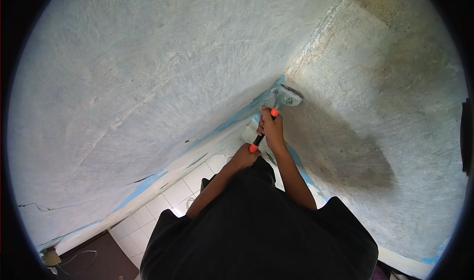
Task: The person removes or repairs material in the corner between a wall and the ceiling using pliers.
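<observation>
The scraper (pixel 282 98) sat with its wide metal blade pressed against the corner seam (pixel 318 35), at the seam's lower end, where two rough plastered walls met. Its long axis ran from the blade at the seam down and leftward toward the person's chest. The black handle had an orange band at each end.

The right hand (pixel 272 128) was clenched around the upper part of the handle, just below the blade, and was the hand nearer the seam. The left hand (pixel 243 157) was wrapped around the butt end, lower and farther from the seam, so the two fists were stacked along the handle with a short black stretch showing between them. Both forearms reached up from a black shirt (pixel 256 235).

A blue painted strip (pixel 148 182) ran down and left from the foot of the seam along the base of the left wall. Below it was a white tiled floor (pixel 165 201). Far from the seam, at the lower left edge, a small object with a thin cord (pixel 50 258) rested by a dark panel; whether it was a container, or held anything, could not be told.
</observation>
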Motion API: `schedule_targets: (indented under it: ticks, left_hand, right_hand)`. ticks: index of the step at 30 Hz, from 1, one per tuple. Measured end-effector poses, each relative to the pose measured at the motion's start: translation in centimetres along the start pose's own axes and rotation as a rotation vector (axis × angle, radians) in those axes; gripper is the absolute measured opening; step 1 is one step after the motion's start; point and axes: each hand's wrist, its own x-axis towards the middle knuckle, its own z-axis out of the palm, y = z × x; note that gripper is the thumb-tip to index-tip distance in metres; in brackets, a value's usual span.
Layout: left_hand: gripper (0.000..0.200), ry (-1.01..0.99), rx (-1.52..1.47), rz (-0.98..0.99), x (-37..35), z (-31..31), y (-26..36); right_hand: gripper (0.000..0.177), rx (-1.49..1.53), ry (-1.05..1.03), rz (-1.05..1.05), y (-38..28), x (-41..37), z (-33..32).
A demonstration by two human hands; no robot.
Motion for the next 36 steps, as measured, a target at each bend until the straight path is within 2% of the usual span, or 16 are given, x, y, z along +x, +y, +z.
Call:
schedule_targets:
  ticks: [4,7,10,13,16,19,23,28,36]
  left_hand:
    - [0.027,-0.030,-0.026,-0.066,-0.4,0.2,-1.5]
    - [0.026,-0.122,-0.222,-0.087,0.0,0.9,-1.0]
    - [0.026,-0.043,-0.136,-0.021,-0.3,1.4,-1.1]
    - [0.025,-0.021,-0.067,-0.066,-0.5,1.1,-1.1]
    - [0.026,0.002,-0.131,-0.011,0.3,1.2,0.1]
    - [0.027,-0.050,-0.136,0.034,0.9,1.5,-0.4]
    - [0.026,-0.085,-0.131,-0.033,0.0,1.1,-0.3]
    - [0.026,-0.135,-0.155,-0.040,0.6,1.0,0.8]
    - [0.028,-0.054,-0.106,0.028,0.9,0.8,-0.4]
  right_hand:
    - [0.036,0.002,0.041,0.047,2.6,-0.1,-0.4]
    - [0.036,-0.053,0.046,0.063,0.5,-0.1,0.1]
    - [0.036,-0.044,0.007,0.051,1.0,-0.1,-0.6]
    - [0.037,-0.032,0.032,0.041,2.2,-0.4,-0.9]
    - [0.037,-0.104,-0.023,-0.056,-0.6,0.0,-0.3]
    - [0.037,-0.118,0.009,-0.050,-0.3,0.2,-0.5]
    - [0.037,-0.060,0.046,0.013,0.9,-0.4,-0.7]
    - [0.038,-0.085,0.010,0.011,-1.3,-0.1,0.0]
    - [0.037,-0.073,0.034,0.005,-0.2,0.3,0.0]
